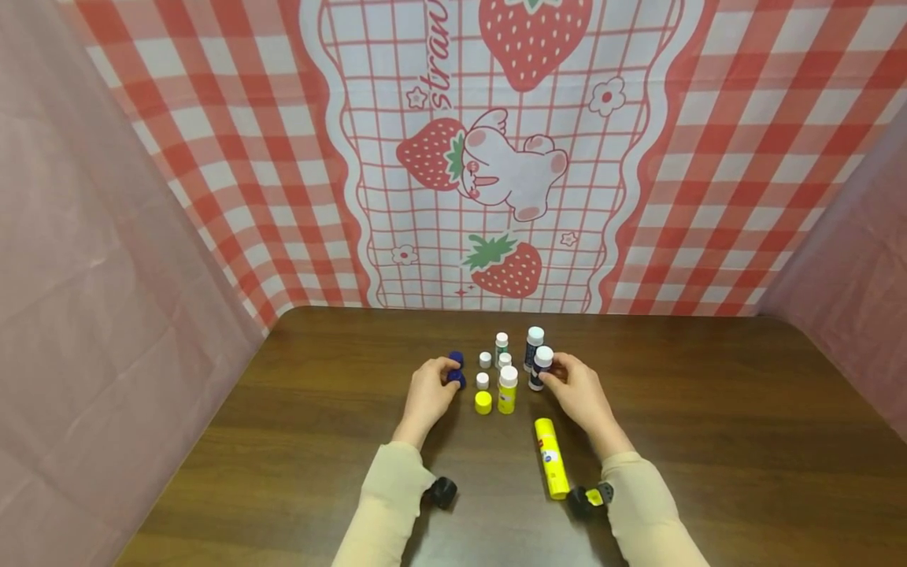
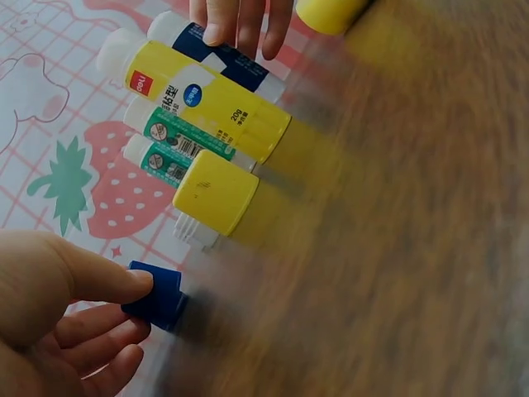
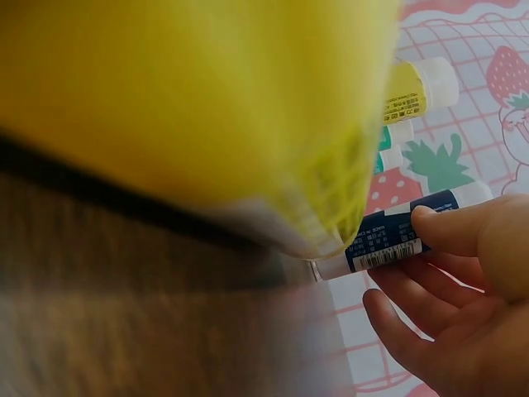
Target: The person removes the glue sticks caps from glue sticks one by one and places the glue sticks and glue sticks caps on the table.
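Observation:
My left hand pinches a dark blue cap between thumb and fingers, low at the tabletop. Beside it in the head view sits a second dark blue cap. With thumb and fingers my right hand grips an uncapped navy glue stick, which stands upright. Right behind that is another navy glue stick with a white top. Between the hands are an uncapped yellow glue stick, a yellow cap, two small white caps and two small green glue sticks.
A capped yellow glue stick lies on its side near my right wrist. The brown wooden table ends at a strawberry-print cloth at the back. Pink curtains hang at both sides.

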The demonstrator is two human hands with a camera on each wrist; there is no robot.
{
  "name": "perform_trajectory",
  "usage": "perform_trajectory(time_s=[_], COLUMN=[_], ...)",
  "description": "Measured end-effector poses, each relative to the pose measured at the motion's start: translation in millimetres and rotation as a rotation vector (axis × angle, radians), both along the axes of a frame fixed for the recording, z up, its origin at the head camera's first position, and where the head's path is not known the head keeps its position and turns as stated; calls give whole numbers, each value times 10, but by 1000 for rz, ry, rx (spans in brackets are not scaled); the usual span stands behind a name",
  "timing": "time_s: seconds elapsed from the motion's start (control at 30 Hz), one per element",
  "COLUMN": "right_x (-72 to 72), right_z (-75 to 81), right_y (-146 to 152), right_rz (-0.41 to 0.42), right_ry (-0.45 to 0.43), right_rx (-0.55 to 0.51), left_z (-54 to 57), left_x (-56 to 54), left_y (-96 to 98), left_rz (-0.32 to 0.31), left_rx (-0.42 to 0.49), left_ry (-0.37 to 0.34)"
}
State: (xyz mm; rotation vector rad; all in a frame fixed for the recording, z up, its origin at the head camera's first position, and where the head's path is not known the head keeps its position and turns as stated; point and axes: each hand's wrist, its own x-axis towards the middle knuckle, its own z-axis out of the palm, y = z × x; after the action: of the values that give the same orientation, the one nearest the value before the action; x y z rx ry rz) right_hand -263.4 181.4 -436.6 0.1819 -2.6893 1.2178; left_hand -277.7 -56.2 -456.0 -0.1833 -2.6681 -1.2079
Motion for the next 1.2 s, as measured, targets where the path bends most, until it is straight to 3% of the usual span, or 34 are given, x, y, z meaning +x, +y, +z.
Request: perform_trajectory(time_s=[0.63,1.2], right_x=[35,4], right_z=[-68,-74], right_y=[-26,-37], right_rz=[-5,3], right_ry=[-37,-44], right_rx=[-17,-52], left_z=[-84,-57], left_x=[38,46], left_y=[-20,-1], left_rz=[-16,-18], left_rx=[17,10], left_ry=[-24,1])
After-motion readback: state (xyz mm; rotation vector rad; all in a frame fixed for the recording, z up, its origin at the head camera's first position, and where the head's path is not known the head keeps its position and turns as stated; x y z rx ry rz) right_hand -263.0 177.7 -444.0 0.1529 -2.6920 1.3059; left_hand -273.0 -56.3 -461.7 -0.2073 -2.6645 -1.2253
